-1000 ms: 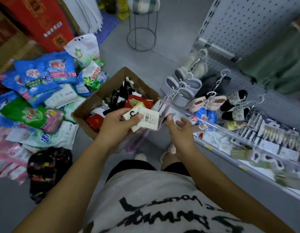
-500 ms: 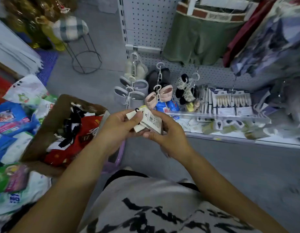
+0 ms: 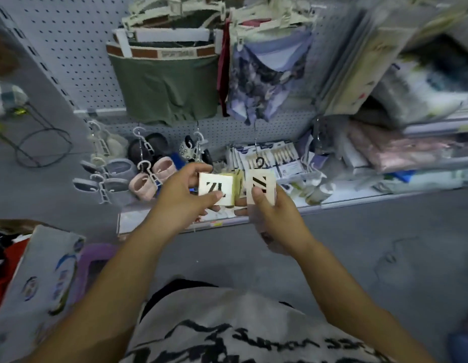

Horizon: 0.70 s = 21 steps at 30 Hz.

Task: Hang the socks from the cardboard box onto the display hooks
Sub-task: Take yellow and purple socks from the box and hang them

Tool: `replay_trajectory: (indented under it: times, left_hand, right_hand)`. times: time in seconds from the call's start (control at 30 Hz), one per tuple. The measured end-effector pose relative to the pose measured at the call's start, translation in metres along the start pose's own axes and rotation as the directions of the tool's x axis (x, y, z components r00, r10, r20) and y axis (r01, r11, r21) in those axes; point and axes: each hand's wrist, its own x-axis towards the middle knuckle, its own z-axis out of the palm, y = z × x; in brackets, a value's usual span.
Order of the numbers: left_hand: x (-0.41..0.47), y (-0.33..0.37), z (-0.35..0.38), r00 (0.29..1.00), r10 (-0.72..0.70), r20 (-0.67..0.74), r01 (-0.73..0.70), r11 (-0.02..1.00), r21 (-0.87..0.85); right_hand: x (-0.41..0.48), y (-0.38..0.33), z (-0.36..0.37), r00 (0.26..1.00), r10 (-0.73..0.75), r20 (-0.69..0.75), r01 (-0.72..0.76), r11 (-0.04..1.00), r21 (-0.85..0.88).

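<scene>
Open: bare pegboard [image 3: 70, 61] upper left; floor [image 3: 384, 244] right.
Blocked: green boxer shorts [image 3: 167, 87], hanging slippers [image 3: 149, 179].
Display hook [image 3: 255, 138]: bare wire.

You are facing the pegboard [image 3: 78, 48].
Green shorts [image 3: 164, 85] are hanging on it above pink baby shoes [image 3: 143, 186].
</scene>
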Motion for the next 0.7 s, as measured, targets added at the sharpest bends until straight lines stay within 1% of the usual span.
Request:
replay_trajectory:
  times: [0.03,0.1,0.23,0.33,0.4,0.47,0.53,0.7]
  left_hand:
    - [0.004,0.005,0.014,0.999,0.017,-0.031,-0.017,1.000,0.017]
    - [0.011,0.016,0.040,0.998,0.038,-0.059,-0.039,0.999,-0.015]
    - [0.022,0.038,0.080,1.000,0.010,-0.027,-0.014,0.993,-0.120]
    - [0.038,0.053,0.102,1.000,-0.016,0.026,0.020,0.982,-0.186]
    - [0.050,0.063,0.116,0.998,-0.027,0.061,0.041,0.970,-0.239]
    - [0.065,0.072,0.130,0.992,-0.064,0.109,0.095,0.947,-0.306]
    - [0.082,0.083,0.144,0.985,-0.082,0.155,0.132,0.928,-0.348]
    - [0.129,0.131,0.165,0.977,0.028,0.212,0.061,0.915,-0.400]
  right_hand:
    - [-0.002,-0.001,-0.014,1.000,0.008,-0.024,-0.007,1.000,0.016]
    - [-0.004,0.001,-0.041,0.997,0.016,-0.077,-0.013,0.999,0.040]
    - [-0.008,0.001,-0.087,0.976,0.034,-0.217,-0.022,0.998,0.056]
    - [-0.007,0.001,-0.115,0.946,0.075,-0.315,-0.062,0.997,0.051]
    - [-0.001,0.000,-0.129,0.935,0.074,-0.347,-0.070,0.997,0.024]
    - [0.007,-0.007,-0.142,0.923,0.071,-0.379,-0.069,0.997,0.020]
    - [0.020,-0.016,-0.156,0.904,0.097,-0.417,-0.083,0.995,0.052]
    - [0.065,-0.053,-0.183,0.891,0.109,-0.440,-0.055,0.990,0.133]
